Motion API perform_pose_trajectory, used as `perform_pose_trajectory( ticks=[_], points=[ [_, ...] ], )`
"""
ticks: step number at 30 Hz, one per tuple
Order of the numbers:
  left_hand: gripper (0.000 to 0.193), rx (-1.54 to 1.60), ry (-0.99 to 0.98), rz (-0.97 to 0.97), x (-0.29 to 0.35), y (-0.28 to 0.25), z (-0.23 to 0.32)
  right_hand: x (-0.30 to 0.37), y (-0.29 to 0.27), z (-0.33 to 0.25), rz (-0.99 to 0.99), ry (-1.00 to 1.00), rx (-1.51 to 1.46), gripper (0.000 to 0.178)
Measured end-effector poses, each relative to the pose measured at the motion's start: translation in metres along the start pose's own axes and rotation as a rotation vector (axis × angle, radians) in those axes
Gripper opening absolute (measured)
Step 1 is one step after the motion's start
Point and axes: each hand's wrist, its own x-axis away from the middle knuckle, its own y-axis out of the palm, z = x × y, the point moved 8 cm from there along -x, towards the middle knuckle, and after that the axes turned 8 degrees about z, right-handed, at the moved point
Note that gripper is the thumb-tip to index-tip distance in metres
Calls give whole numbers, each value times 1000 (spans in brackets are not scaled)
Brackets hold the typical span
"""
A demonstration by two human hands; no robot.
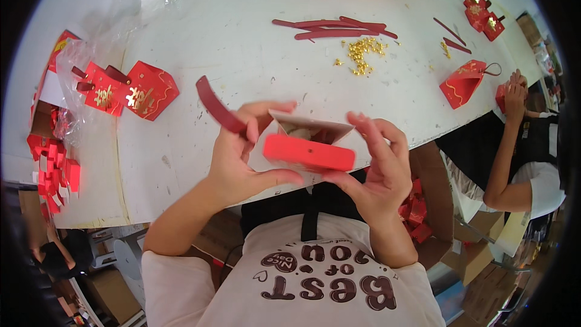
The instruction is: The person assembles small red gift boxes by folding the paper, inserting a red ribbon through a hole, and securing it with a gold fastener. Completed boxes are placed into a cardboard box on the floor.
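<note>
Between my hands, near the table's front edge, is a red paper gift box (310, 156) with its pale inside showing through the open top. A small dark hole sits in the red flap facing me. My left hand (237, 156) grips the box's left side and also pinches a dark red strap (216, 106) that sticks up and to the left. On the right side, my right hand (382, 166) holds the box with thumb and fingers. Farther off lie a loose pile of dark red straps (336, 27) and scattered gold rivets (362, 56).
Finished-looking red boxes (151, 92) with straps stand at the left on the white table (181, 163). Another looped box (463, 83) is at the right, beside a co-worker's hands (515, 91). Below the edge, a cardboard carton (437, 206) holds red boxes.
</note>
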Motion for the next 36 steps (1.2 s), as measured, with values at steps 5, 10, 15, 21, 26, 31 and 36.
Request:
perform_pose_trajectory(
  ticks=[5, 10, 15, 21, 26, 31, 36],
  points=[
    [50, 62, 26, 127, 10, -7, -10, 0, 12, 24, -84, 125, -290, 47],
    [31, -233, 156, 88, 10, -3, 8, 3, 15, 37, -86, 320, -432, 44],
    [23, -498, 92, -51, -4, 9, 25, 0, 15, 30, -102, 225, -304, 44],
    [22, -392, 84, 14, -10, 10, 16, 1, -8, 8, 161, 77, -87, 42],
    [20, -345, -53, 27, -12, 18, 15, 5, -4, -24, -26, 15, -117, 27],
    [20, -330, -35, -20, -9, 17, 16, 19, 17, -15, -184, 104, -138, 31],
    [17, -338, -22, 18, -10, 16, 15, -11, 23, -48, -236, -68, -196, 29]
  ],
)
